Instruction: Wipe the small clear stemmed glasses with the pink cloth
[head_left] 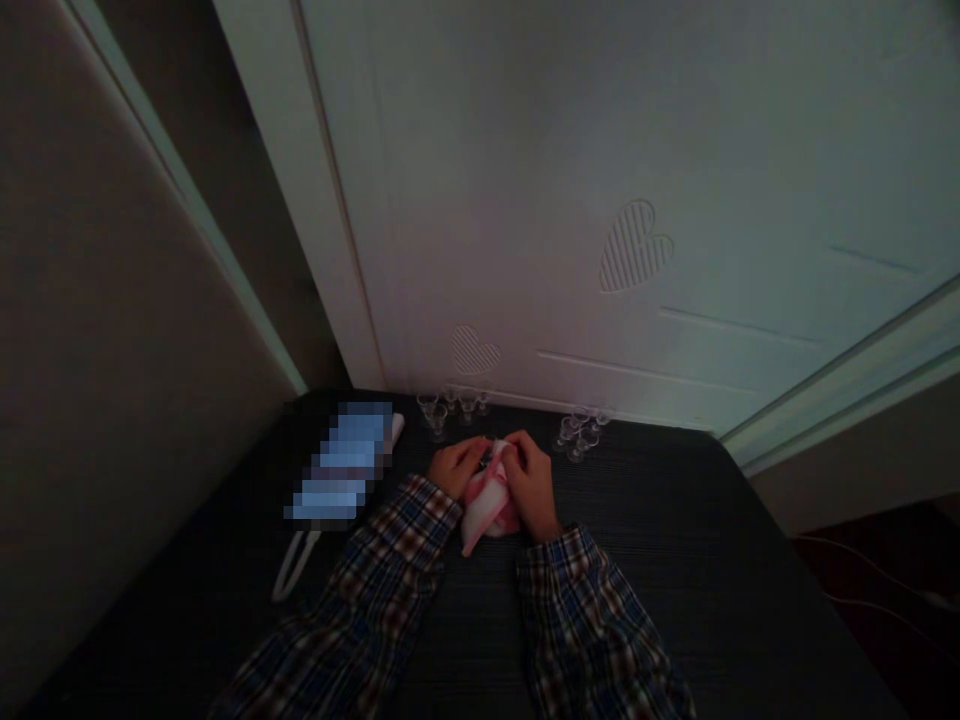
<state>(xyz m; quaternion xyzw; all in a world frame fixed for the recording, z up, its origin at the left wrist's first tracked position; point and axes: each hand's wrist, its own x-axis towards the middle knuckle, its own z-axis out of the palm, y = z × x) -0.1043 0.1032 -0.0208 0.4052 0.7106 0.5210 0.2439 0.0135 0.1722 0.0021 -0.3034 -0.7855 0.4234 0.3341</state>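
A pink and white cloth (489, 508) hangs bunched between my two hands over the dark table. My right hand (531, 480) is closed on the cloth, its thumb pressed against the top folds. My left hand (456, 467) has its fingers pinched together at the cloth's upper left edge, round a small clear thing (486, 459) that looks like a little glass. Behind my left hand stand several small clear glasses (437, 421). A second cluster of small glasses (577, 435) stands beyond my right hand, to the right.
On the left of the dark table (660, 560) lies a phone-like device (341, 465) with a blurred screen and a white strap (295, 565). A white panel (525, 200) with carved hearts rises behind the table's back edge.
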